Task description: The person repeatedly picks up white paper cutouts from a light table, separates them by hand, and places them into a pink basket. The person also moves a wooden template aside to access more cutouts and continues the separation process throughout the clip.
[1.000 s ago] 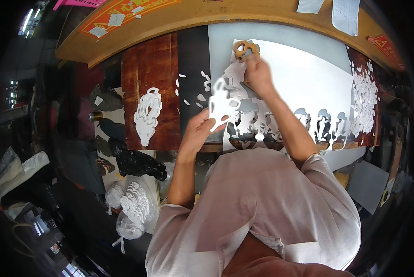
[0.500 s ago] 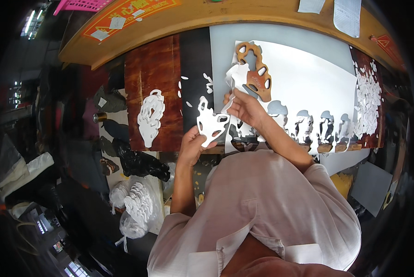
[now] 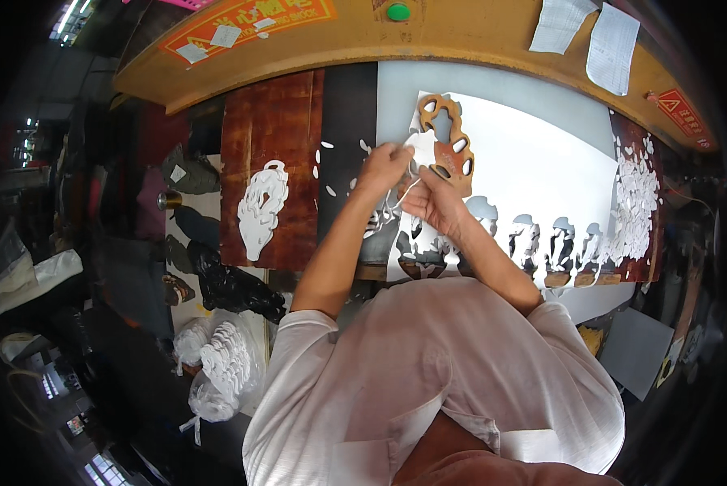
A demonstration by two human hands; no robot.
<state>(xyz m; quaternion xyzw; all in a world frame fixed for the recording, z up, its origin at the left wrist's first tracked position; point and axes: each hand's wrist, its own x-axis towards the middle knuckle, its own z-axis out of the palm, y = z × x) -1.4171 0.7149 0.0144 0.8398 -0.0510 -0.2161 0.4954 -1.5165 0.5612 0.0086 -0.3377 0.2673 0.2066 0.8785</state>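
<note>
Lengthwise away, wooden die [image 3: 450,144], both hands [image 3: 384,166] gripping

Orange rectangular sign [image 3: 246,20] on yellow beam; red triangle label [image 3: 678,104] — right end.

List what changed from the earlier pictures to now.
The left hand rose from the table's near edge to meet the right hand beside the brown die. The white cutout it held low is now up between both hands. The right hand had earlier drawn back from the die. The white sheet, stack and scrap pile stayed.
</note>
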